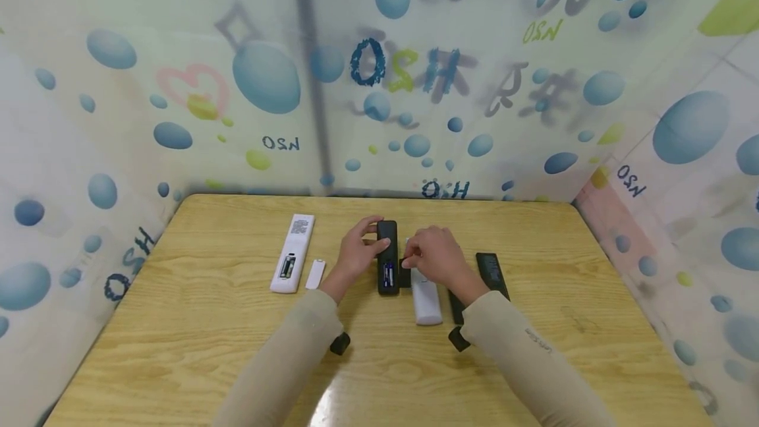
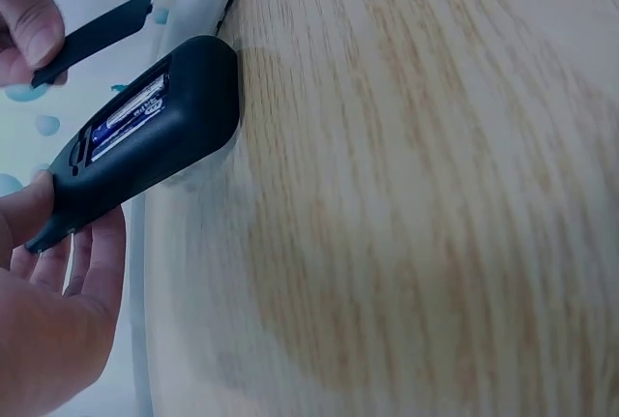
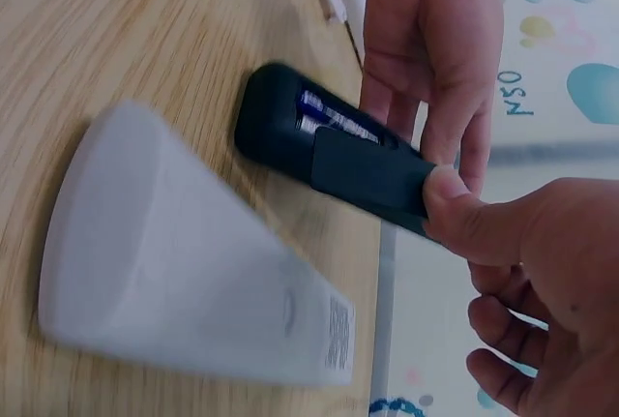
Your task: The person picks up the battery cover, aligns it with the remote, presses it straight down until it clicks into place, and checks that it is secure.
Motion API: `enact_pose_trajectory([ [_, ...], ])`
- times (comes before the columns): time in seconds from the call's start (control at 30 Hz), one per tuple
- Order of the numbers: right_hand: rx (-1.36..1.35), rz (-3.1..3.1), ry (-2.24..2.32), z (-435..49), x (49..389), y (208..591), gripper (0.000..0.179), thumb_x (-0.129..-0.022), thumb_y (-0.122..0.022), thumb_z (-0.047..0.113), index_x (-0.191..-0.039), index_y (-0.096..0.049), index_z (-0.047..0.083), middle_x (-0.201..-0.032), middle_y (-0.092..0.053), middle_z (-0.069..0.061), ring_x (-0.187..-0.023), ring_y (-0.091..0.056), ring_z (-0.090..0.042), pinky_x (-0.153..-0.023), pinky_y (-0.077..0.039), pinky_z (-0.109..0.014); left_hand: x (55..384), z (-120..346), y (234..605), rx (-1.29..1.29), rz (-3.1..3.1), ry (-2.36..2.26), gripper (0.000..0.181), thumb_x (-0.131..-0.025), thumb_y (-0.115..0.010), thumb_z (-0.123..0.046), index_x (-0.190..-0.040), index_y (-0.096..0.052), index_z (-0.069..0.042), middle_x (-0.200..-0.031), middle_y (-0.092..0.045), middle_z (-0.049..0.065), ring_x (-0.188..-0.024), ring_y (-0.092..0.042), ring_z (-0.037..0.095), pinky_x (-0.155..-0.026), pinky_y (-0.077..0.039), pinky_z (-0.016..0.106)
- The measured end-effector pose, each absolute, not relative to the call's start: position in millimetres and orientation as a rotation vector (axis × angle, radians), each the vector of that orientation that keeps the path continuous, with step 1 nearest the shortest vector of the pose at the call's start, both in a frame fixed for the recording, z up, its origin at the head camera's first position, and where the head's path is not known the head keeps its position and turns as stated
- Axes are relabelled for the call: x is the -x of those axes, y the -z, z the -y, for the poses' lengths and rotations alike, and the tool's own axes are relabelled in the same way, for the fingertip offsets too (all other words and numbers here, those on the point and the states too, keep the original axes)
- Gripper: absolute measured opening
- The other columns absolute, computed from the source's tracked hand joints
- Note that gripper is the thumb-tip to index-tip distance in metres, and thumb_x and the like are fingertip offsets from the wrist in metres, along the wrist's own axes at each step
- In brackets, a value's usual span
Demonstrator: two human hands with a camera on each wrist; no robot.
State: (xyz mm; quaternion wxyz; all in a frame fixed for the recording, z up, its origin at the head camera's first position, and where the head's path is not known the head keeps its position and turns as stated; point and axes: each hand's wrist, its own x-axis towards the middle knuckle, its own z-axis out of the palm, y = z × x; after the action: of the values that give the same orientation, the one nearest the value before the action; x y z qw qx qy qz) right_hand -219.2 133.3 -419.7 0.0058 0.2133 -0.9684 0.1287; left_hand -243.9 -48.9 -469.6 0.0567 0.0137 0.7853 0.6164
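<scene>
A black remote control is gripped by my left hand at its far end, thumb on top and fingers beneath. Its battery compartment is uncovered, with blue-and-silver batteries inside. Between thumb and fingers, my right hand pinches a thin black battery cover. In the left wrist view this cover is apart from the remote, beside the compartment. Under the right hand lies a white remote control, its far part hidden by that hand in the head view.
On the left of the wooden table lie another white remote, batteries showing, and a white battery cover. Right of my right hand is a black remote. A dark object lies partly under the right wrist. A patterned curtain stands behind.
</scene>
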Motion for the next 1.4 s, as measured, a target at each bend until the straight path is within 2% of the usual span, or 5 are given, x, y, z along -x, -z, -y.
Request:
enact_pose_trajectory([
  [0.53, -0.643, 2.991, -0.511, -112.2, 221.8, 423.5, 0.013, -0.082, -0.078, 0.033, -0.076, -0.073, 0.023, -0.073, -0.06, 0.009, -0.073, -0.049, -0.013, -0.081, -0.046, -0.041, 243.7, 48.1, 468.5, -0.064, -2.398, -1.885, 0.05, -0.089, -0.07, -0.008, -0.136, -0.056, -0.018, -0.126, -0.064, 0.012, -0.101, -0.068, 0.03, -0.074, -0.06, 0.034],
  [0.8, -0.661, 2.948, -0.398, -110.3, 219.8, 427.7, 0.015, -0.083, -0.076, 0.036, -0.077, -0.07, 0.022, -0.076, -0.062, 0.008, -0.079, -0.055, -0.017, -0.086, -0.048, -0.044, 243.1, 46.6, 469.7, -0.063, -2.407, -1.852, 0.051, -0.089, -0.071, -0.012, -0.137, -0.055, -0.022, -0.126, -0.064, 0.009, -0.102, -0.068, 0.029, -0.077, -0.06, 0.035],
  [1.1, -0.803, 2.83, -0.261, -110.6, 212.4, 442.5, 0.017, -0.086, -0.073, 0.034, -0.079, -0.066, 0.021, -0.083, -0.06, 0.006, -0.088, -0.054, -0.018, -0.094, -0.043, -0.042, 241.2, 46.7, 467.8, -0.085, -2.434, -1.852, 0.049, -0.09, -0.069, -0.01, -0.135, -0.056, -0.024, -0.127, -0.063, 0.01, -0.103, -0.068, 0.03, -0.076, -0.059, 0.033],
  [1.4, -0.834, 2.763, -0.254, -112.2, 209.4, 448.5, 0.017, -0.087, -0.073, 0.033, -0.081, -0.065, 0.019, -0.083, -0.059, 0.006, -0.086, -0.054, -0.017, -0.093, -0.044, -0.04, 242.6, 47.6, 469.1, -0.082, -2.445, -1.859, 0.051, -0.089, -0.071, -0.012, -0.136, -0.055, -0.02, -0.126, -0.063, 0.011, -0.104, -0.068, 0.031, -0.076, -0.06, 0.034],
])
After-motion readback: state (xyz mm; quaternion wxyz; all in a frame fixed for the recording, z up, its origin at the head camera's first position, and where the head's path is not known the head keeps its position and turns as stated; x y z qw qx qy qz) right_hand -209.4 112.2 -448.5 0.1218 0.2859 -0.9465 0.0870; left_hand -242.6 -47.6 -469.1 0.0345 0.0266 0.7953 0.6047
